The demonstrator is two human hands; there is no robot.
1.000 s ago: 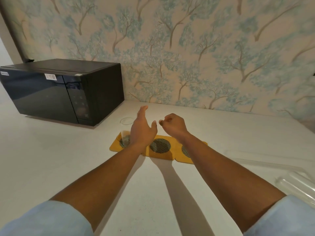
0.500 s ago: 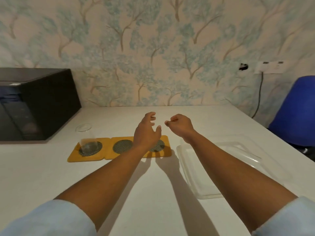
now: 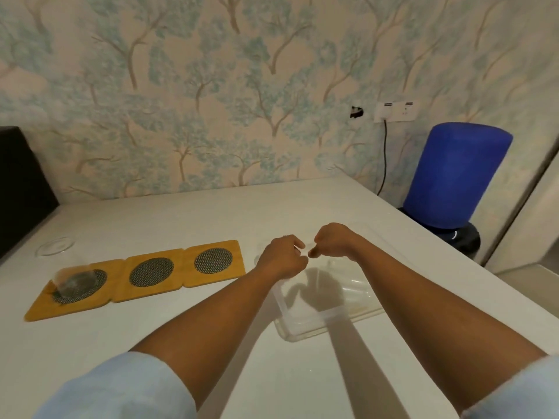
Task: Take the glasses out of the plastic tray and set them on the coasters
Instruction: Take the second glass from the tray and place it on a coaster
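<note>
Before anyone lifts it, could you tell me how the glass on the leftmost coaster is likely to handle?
The glass looks thin and clear, so probably light but fragile. It is taller than its base is wide, so a sideways push might tip it. Its smooth wall may be slippery; the mesh of the coaster under it probably resists sliding.

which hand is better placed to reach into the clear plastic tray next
Right, marginally. The right hand hovers over the clear plastic tray; the left hand is at its left edge, nearer the yellow coasters.

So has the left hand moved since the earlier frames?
Yes. The left hand has gone right, off the yellow coasters, and is now over the clear tray.
</note>
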